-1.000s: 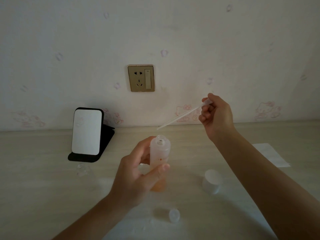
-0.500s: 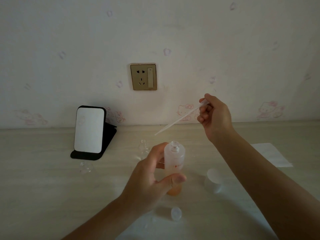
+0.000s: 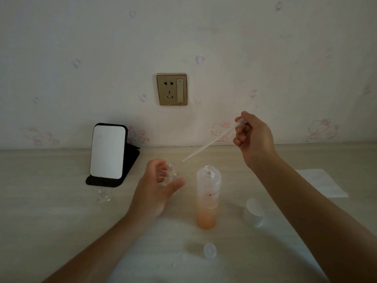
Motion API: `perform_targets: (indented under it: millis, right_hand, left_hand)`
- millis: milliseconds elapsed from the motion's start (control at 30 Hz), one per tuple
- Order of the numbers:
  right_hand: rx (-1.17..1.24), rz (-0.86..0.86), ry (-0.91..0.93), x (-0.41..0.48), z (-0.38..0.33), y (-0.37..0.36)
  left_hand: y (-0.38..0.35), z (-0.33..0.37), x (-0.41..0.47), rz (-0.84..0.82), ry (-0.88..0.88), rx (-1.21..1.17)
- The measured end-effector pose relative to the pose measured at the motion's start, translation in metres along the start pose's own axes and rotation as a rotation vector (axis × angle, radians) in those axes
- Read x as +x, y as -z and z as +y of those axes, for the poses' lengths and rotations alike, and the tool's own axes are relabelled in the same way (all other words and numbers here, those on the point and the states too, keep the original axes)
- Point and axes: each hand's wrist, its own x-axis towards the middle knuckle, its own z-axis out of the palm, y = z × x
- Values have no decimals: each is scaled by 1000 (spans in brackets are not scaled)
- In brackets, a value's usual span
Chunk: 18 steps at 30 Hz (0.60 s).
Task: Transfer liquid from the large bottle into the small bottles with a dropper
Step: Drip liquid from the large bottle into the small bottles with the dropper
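Observation:
The large frosted bottle (image 3: 208, 197) stands uncapped on the table, with orange liquid in its lower part. My left hand (image 3: 157, 190) is just left of it, cupped around a small clear bottle (image 3: 172, 174) that stands on the table; the thumb is stretched out below it and I cannot tell if the fingers touch it. My right hand (image 3: 253, 137) is raised above and to the right and pinches the bulb of a thin plastic dropper (image 3: 208, 145). The dropper's tip points down-left, ending just above the small bottle.
Another small clear bottle (image 3: 104, 194) lies to the left, in front of a black-framed stand mirror (image 3: 108, 152). A large white cap (image 3: 254, 212) sits right of the big bottle, a small cap (image 3: 210, 250) near me, and a white paper (image 3: 320, 182) at far right.
My left hand has let go of the large bottle, which now stands on the table, and moved left to the small bottle. My right hand with the dropper has barely moved.

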Motion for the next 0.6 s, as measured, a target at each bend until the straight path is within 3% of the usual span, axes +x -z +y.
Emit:
perform_targets:
  millis: [233, 600]
  right_hand:
    - [-22, -14, 1, -5, 0, -5]
    - [-65, -15, -3, -7, -1, -7]
  left_hand:
    - [-2, -6, -2, 59, -131, 35]
    - [-1, 1, -8, 92, -136, -23]
